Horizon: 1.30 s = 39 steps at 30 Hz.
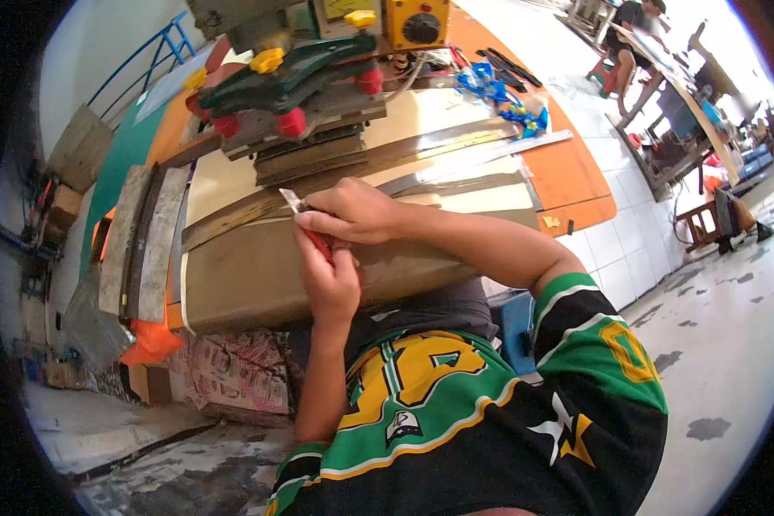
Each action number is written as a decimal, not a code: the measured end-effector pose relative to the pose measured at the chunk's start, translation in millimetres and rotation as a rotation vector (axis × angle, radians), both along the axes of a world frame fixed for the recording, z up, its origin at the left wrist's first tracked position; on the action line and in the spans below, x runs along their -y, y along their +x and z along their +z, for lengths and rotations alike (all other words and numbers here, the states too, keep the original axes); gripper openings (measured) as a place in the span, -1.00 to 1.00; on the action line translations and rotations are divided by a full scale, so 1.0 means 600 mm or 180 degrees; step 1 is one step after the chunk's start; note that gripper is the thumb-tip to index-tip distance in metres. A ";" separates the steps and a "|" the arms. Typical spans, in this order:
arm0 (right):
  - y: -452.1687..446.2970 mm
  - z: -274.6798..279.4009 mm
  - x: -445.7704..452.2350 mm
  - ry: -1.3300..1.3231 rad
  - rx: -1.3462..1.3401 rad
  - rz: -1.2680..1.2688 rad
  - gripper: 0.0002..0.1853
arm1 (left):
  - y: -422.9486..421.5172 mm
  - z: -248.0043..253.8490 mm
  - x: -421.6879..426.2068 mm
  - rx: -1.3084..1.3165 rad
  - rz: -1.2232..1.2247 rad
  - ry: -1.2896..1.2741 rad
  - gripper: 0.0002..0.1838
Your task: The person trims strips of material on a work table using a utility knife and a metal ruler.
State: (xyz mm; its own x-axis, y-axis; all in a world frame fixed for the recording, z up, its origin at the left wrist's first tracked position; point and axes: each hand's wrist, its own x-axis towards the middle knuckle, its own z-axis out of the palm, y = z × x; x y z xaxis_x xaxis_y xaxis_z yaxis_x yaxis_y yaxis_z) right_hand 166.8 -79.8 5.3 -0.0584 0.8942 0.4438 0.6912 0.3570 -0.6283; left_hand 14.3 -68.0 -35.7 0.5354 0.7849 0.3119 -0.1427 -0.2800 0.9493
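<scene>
A red utility knife [318, 243] with a bare metal blade points up and to the left, above the front of the worktable. My left hand [328, 279] is closed around its red handle. At the blade end, the fingers of my right hand [353, 211] are curled and pressed against the knife; their exact grip is partly hidden. Beneath both hands lies a brown sheet [241, 288] that hangs over the table's front edge. Just beyond the hands, a long brown strip [241, 219] and a metal ruler [482, 157] lie across pale material.
A green-framed machine [292, 86] with red feet and yellow knobs stands at the back. Beside it is a yellow box [417, 24]. Metal bars [125, 241] lie at left, blue crumpled wrappers [486, 84] at back right. Another person [632, 39] sits at a far bench.
</scene>
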 end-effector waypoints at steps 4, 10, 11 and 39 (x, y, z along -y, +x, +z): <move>0.001 0.004 0.003 0.0052 0.0128 0.0036 -0.50 | -0.007 0.000 -0.008 0.0200 0.0041 -0.0091 -0.65; -0.012 0.009 0.004 0.0282 0.0463 0.0267 -0.48 | -0.036 -0.008 -0.008 -0.0377 0.0392 0.0655 -0.35; -0.014 0.011 0.004 0.0426 0.0363 0.0351 -0.50 | -0.039 -0.005 -0.006 -0.0376 0.0427 0.0650 -0.35; 0.196 0.021 0.150 -0.1243 0.1654 -0.0936 -0.75 | -0.095 -0.023 -0.043 -0.2149 0.0332 0.2713 -0.53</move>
State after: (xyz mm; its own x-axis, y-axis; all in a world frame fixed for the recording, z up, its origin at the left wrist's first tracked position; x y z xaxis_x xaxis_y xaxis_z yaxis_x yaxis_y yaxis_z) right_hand 284.4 -169.8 17.7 0.0927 0.9934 0.0682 0.9691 -0.0743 -0.2354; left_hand -42.6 -42.3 -49.8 0.7438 0.5018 0.4416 0.3974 -0.8632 0.3115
